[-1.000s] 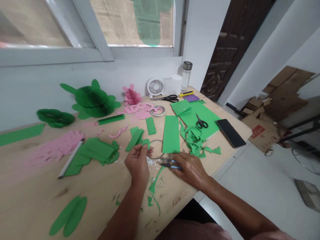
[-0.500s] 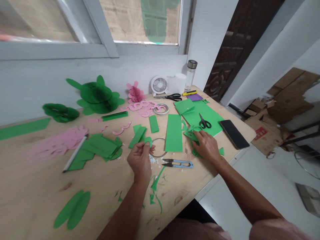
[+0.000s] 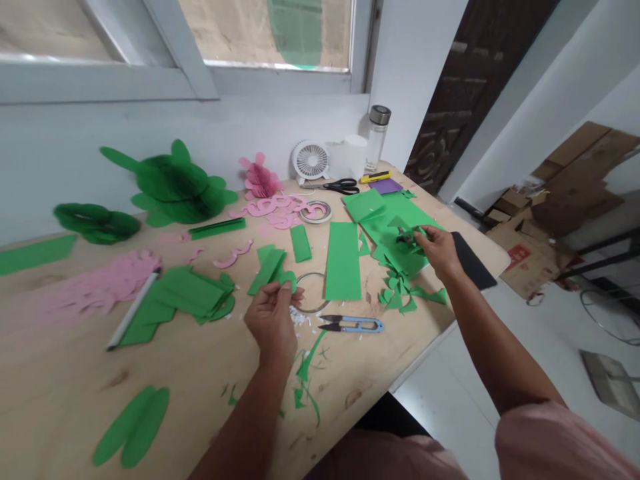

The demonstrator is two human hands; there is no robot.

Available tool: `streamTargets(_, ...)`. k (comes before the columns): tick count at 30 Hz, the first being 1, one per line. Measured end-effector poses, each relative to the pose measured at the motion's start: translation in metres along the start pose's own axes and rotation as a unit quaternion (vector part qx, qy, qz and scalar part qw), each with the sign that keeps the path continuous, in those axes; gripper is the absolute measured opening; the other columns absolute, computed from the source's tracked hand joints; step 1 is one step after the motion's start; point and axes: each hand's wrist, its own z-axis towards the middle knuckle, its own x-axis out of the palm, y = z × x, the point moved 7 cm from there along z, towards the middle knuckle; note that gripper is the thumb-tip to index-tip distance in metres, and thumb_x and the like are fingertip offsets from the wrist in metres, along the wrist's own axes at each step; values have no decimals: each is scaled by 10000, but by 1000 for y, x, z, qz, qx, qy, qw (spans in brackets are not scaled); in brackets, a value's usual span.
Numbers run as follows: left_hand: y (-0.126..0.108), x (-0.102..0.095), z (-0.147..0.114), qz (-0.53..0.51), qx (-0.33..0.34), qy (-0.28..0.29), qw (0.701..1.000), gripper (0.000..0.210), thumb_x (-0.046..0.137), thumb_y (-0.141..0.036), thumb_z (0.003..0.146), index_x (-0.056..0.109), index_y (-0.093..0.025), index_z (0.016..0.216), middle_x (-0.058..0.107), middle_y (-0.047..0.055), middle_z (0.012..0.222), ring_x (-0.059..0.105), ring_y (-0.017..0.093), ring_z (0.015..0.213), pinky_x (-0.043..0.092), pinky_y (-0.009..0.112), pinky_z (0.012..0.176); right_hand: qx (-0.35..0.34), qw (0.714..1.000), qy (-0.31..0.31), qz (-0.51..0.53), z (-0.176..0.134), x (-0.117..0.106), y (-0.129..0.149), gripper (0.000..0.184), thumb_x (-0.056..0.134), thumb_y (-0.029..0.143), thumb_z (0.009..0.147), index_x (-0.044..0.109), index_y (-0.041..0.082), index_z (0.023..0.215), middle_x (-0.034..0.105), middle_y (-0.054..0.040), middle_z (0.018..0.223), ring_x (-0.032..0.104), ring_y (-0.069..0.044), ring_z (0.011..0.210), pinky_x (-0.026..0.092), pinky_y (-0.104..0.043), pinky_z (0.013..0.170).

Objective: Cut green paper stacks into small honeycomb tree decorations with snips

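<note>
Between the thumb and fingers of my left hand is a small green paper piece with a rounded end. My right hand has its fingers closed at the handles of the small black scissors, over the large green sheet. Green paper around the scissors partly hides them. Just below lies a pile of green paper scraps. A long green strip and blue-handled thread snips lie between my hands. Folded green pieces rest beside my left hand.
Green paper stacks, a pen and pink cutouts lie to the left. Along the wall stand a green honeycomb ornament, a fan and a glass bottle. A phone lies near the right edge.
My right hand has moved from the green scraps up and right to the small scissors, uncovering the scrap pile. My left hand still pinches the green piece. The view has shifted slightly.
</note>
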Motion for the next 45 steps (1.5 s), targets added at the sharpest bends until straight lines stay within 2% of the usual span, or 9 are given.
streamTargets(6,1,-1,1,-2,-1,-6,1000,168,665,-262,656,563,-169,754,646,-14,535,623,153,464,479,248,457,-202,945,-36,-253,-33,-10,39,324,571,293,817,655,176,1107,646,-149,1112,540,-321,1054,407,-465,886)
streamTargets(9,1,-1,1,-10,-7,-8,1000,166,672,-249,648,555,-169,735,645,-13,532,630,156,471,479,243,456,-304,911,91,-262,-65,9,55,238,556,248,853,674,196,1053,637,-124,1137,533,-288,1063,401,-443,908)
streamTargets(12,-1,1,0,-16,-7,-6,1000,166,681,-237,636,555,-168,718,646,-16,523,623,148,459,470,233,447,-331,874,167,-313,-86,26,56,238,577,223,850,681,204,1063,612,-128,1200,477,-313,1140,389,-466,908)
streamTargets(18,-3,2,-2,-9,-1,3,1000,161,684,-244,651,567,-164,728,660,-6,534,631,156,467,476,244,461,-327,863,175,-344,-91,37,51,130,619,180,822,706,175,918,621,-148,1190,443,-334,1189,373,-481,911)
streamTargets(23,-4,3,-2,-14,4,11,1000,178,693,-259,664,556,-167,729,661,-6,535,634,158,472,478,241,458,-296,905,189,-240,-84,29,49,107,596,224,847,667,188,777,679,-115,1052,552,-290,1043,404,-449,867)
streamTargets(29,-7,5,-5,-13,14,24,1000,162,693,-246,663,578,-159,737,667,-6,534,643,159,484,483,239,470,-191,965,169,-52,-73,21,49,159,564,297,866,665,201,789,698,-87,844,624,-233,835,459,-364,762)
streamTargets(35,-15,16,-17,4,18,93,995,115,686,-229,686,614,-155,735,686,-4,580,636,134,500,501,229,509,-108,969,210,72,-89,48,68,223,563,343,856,661,202,714,666,-40,759,603,-192,753,449,-314,716)
streamTargets(40,-16,28,-30,-13,-6,176,984,92,700,-228,693,642,-160,717,669,-13,589,620,118,510,502,220,530,-24,960,240,143,-108,77,79,275,567,363,841,645,180,651,555,12,586,491,-128,550,383,-248,540)
streamTargets(45,-20,39,-41,-29,-3,270,963,78,700,-234,709,691,-174,759,725,43,849,656,146,701,528,246,652,-9,957,242,157,-114,92,82,258,576,342,825,693,175,667,578,15,599,488,-129,575,374,-237,543)
